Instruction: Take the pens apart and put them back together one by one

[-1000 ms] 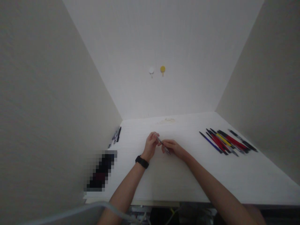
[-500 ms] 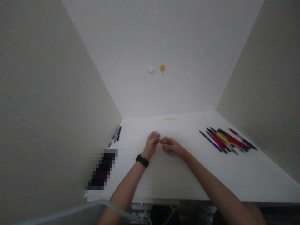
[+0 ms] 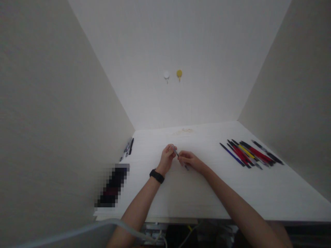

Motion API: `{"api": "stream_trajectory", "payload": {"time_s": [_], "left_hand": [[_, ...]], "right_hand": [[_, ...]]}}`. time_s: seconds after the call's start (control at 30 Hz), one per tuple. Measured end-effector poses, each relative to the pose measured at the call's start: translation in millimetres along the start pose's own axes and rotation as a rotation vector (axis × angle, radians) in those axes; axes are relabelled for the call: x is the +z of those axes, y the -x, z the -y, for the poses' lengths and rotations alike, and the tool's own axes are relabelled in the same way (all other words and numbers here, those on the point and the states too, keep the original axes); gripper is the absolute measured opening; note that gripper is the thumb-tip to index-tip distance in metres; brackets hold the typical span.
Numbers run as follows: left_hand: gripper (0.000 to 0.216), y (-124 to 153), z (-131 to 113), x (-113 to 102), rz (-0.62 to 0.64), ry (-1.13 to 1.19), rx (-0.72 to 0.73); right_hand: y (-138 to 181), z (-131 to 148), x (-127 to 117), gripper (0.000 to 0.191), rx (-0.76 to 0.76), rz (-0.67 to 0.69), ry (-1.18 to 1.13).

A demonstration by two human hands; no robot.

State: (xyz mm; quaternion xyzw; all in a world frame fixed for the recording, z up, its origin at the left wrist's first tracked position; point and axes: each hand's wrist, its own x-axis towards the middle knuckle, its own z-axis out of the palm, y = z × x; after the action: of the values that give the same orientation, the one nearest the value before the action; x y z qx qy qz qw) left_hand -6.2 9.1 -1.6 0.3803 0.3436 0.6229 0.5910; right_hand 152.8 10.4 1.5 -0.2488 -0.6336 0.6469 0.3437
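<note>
While the pen (image 3: pixel 176 151) is slanting nearer and rightward from the left hand (image 3: pixel 167 159), that hand is grasping its far end. The right hand (image 3: pixel 190 160) is pinching its middle.

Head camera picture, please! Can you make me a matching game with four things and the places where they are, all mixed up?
Things
1. slim grey pen
2. round yellow wall hook
3. black wristband
4. long blue pen

Places
A. around the left wrist
B. leftmost of the pens on the right
C. between the left hand and the right hand
D. beside the round white hook

Pairs: 1-C, 2-D, 3-A, 4-B
</note>
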Motion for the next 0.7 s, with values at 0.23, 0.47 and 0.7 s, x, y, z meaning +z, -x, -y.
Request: {"api": "stream_trajectory", "payload": {"time_s": [0.23,0.47,0.7], "left_hand": [[0.041,-0.2,-1.8,0.6,0.008,0.017,0.030],[0.041,-2.3,1.0,-3.7,-0.004,0.020,0.028],[0.039,-1.9,-0.7,-2.9,0.021,0.018,0.053]], "right_hand": [[-1.4,-3.3,-0.7,0.032,-0.034,-0.042,-0.004],[-0.7,-1.6,-3.1,0.036,0.000,-0.046,0.126],[-1.9,-4.4,-3.6,0.035,-0.029,-0.058,0.100]]}}
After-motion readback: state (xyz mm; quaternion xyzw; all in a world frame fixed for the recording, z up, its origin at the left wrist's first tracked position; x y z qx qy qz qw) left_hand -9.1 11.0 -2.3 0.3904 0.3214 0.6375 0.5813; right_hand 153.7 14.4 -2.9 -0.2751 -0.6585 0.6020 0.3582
